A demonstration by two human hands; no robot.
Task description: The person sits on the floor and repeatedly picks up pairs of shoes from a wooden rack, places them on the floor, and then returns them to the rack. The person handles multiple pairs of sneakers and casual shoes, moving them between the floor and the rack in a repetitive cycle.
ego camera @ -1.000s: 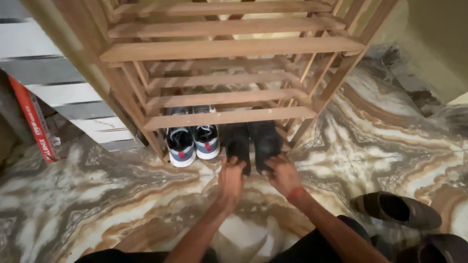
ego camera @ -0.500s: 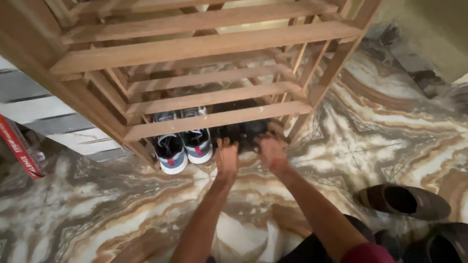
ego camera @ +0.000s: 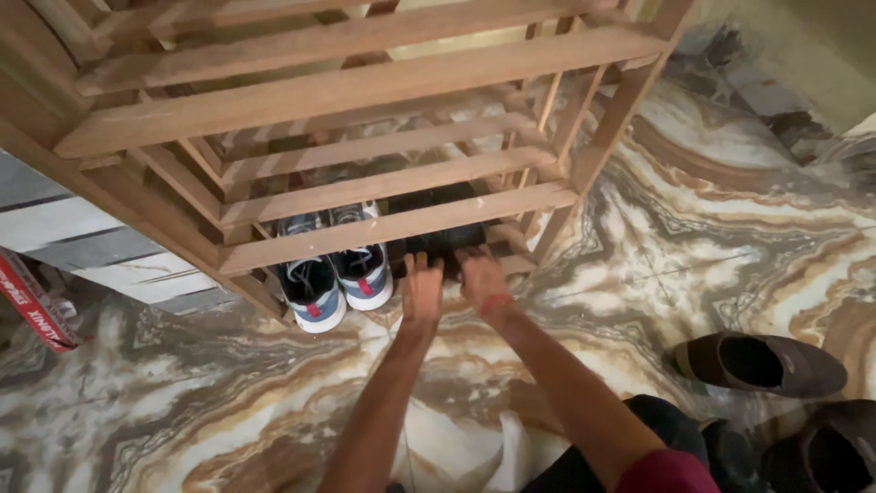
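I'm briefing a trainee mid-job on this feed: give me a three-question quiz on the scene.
1. True or false: both hands are at the pair of black shoes under the slatted wooden shoe rack.
2. What stands left of the black pair? A) a pair of dark sneakers with white soles B) a bucket C) a folded towel
3. Which wrist wears a red band?

Key:
1. True: left hand and right hand reach them.
2. A, the sneakers.
3. The right.

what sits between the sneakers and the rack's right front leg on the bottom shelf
A pair of black shoes sits there, between the sneakers and the leg, with the left hand and right hand at their heels, in the head view.
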